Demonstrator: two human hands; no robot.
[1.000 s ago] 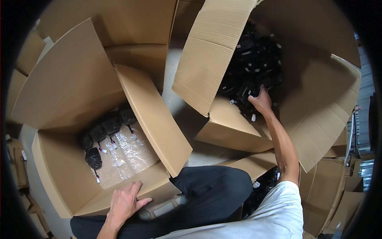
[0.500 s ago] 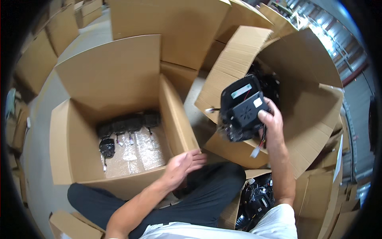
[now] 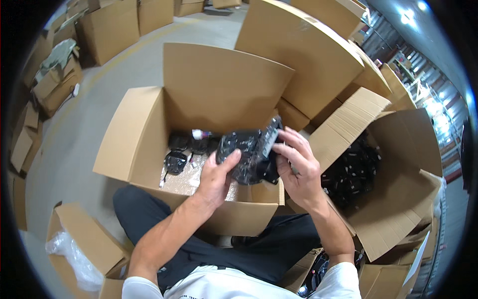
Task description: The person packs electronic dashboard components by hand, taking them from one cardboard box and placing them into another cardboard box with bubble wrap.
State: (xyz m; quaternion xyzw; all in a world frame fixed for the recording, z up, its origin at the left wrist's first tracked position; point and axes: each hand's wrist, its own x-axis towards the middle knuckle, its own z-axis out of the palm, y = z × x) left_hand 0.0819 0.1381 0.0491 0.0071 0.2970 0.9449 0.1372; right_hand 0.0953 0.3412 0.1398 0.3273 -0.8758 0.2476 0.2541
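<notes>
- Overhead, from the head view, both hands meet over the near right corner of an open box (image 3: 149,124) that stands on the floor (image 3: 79,124).
- Left hand (image 3: 216,179): fingers curled up around the lower left side of a black device (image 3: 249,154), thumb pressed to its front; it is closed on the device.
- Right hand (image 3: 298,172): fingers spread and bent over the device's right end, tips touching a pale label strip there; it also grips the device.
- The device is wrapped in a clear, shiny bag and is held above the box's near wall, tilted, clear of the box floor.
- Inside the box, along its far wall, a row of smaller black parts (image 3: 191,144) lies on bubble wrap (image 3: 186,174); one more black part (image 3: 174,162) lies just in front of the row, toward the left wall.
- A second box (image 3: 398,199), open, stands just right of the first; its inside is filled with a heap (image 3: 351,169) of black devices.
- The person sits on the floor with dark trousers (image 3: 259,249) between the two boxes, one knee against the first box's near wall.
- At the lower left a small box (image 3: 84,239) holds crumpled clear plastic (image 3: 74,259).
- More boxes stand beyond, along the far edge of the floor.
</notes>
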